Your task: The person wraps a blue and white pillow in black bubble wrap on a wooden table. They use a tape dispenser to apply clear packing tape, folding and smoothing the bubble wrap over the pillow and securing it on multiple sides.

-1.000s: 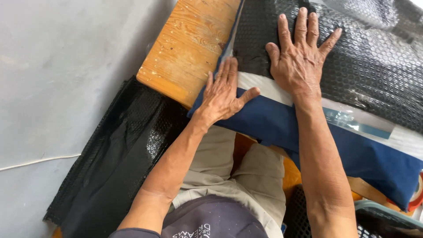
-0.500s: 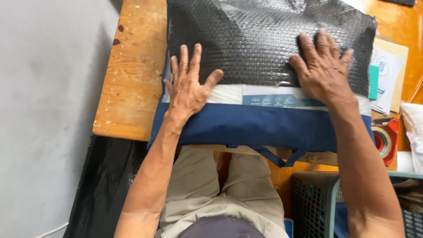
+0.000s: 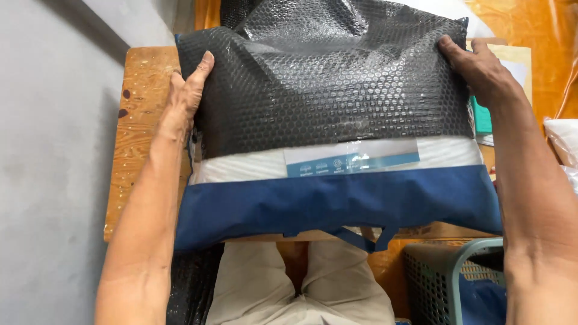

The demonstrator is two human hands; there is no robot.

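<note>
A bundle is lying flat on the wooden bench, its long axis running from 9 to 3 o'clock, one long edge facing the person at 6 o'clock and overhanging the bench's near edge. Black bubble wrap is covering its far part, from the middle up to 12 o'clock, glossy and creased, puckering into a ridge at the top. Below the wrap a white band is showing under clear plastic with a pale blue label, and below that a navy cloth is hanging down, with short straps dangling at 6 o'clock.

The left hand is gripping the wrap's edge at 9 o'clock: the thumb is lying on top, and the fingers are curling round the side out of sight. The right hand is gripping the corner at 2 o'clock, thumb on top of the wrap, fingers bending over the edge. Both hands are closing on the wrap, not spreading flat.

A green basket is standing on the floor at 5 o'clock. Papers are lying under the right hand.
</note>
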